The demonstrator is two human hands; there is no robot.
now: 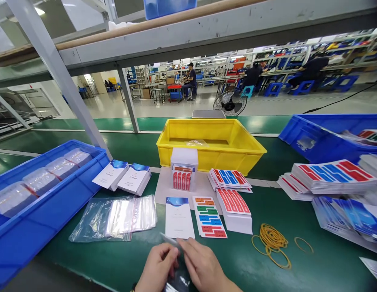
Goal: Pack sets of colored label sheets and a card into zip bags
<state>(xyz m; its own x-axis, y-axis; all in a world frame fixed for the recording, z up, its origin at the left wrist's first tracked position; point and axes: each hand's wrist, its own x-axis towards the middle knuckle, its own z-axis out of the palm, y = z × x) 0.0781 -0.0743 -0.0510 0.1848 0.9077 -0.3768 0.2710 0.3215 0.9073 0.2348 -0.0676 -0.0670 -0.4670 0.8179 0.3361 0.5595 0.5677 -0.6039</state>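
Observation:
At the front edge of the table, my left hand is closed with thumb and fingers pinching a clear plastic bag. My right hand has its fingers pressed together at the upper edge of the same bag; the fingertips are partly hidden. Just beyond them lie a white booklet with a blue top and a sheet of coloured labels. To the left is a stack of clear zip bags. A stack of red label sheets sits to the right.
A yellow bin stands behind a bagged stack. The left blue bin holds bundled packs. Booklets stand beside it. On the right are rubber bands, label sheets and another blue bin. A shelf beam crosses overhead.

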